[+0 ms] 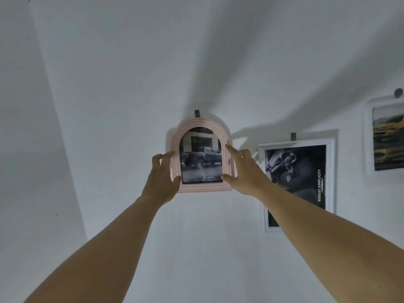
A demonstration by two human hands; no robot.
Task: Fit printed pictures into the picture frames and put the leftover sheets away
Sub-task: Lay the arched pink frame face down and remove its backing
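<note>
Pink arched frame ridged, matt; print glossy; wall smooth.

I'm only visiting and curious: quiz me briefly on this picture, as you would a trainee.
1. True or false: the pink arched picture frame holds no picture.
2. How many picture frames show on the white wall?
3. The left hand and right hand: A, both touch the pink frame; B, only one does; C, neither does.
Key: 1 false, it holds a dark pickup photo; 2 three; 3 A.
</note>
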